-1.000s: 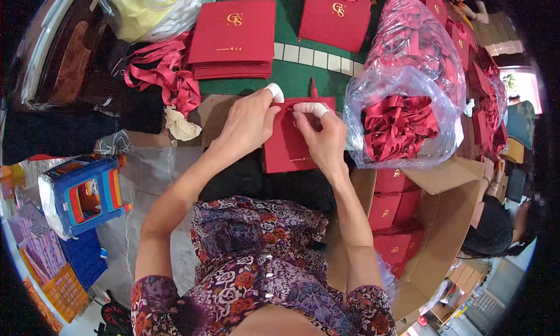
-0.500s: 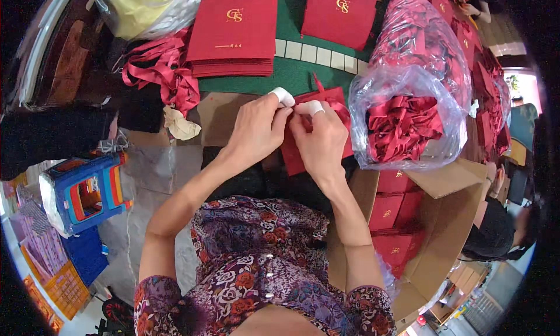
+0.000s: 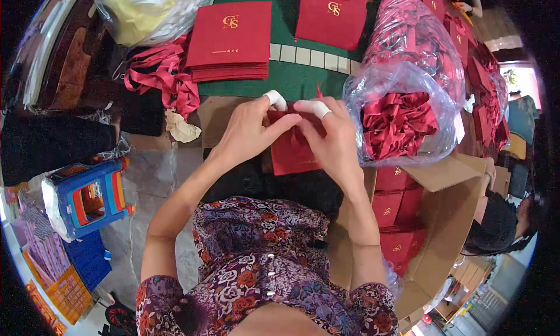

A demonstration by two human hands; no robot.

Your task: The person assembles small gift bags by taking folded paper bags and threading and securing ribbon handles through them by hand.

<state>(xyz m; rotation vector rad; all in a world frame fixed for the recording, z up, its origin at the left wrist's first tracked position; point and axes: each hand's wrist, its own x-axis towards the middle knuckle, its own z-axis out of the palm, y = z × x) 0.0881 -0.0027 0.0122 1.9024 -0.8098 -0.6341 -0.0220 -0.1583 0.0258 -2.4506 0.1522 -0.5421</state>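
Observation:
In front of my body I hold a red gift bag (image 3: 291,156) at its upper edge. My left hand (image 3: 248,132) pinches its left side, the index finger wrapped in white tape. My right hand (image 3: 333,135) grips its right side, one finger also taped in white, and the two thumbs nearly meet over the bag. A bit of red ribbon (image 3: 319,91) sticks up behind the right fingers. What the fingertips do behind the edge is hidden.
A stack of flat red bags (image 3: 230,41) lies beyond my hands, with loose red ribbons (image 3: 169,79) left of it. A clear plastic bag (image 3: 350,97) of ribbons stands at right, above an open cardboard box (image 3: 434,242) of red bags. A blue plastic stool (image 3: 67,190) is at left.
The bag now sits more squarely between my hands, its lower part shifted left. My right hand has turned and spread along the edge, and the thumbs have moved onto the bag's near face.

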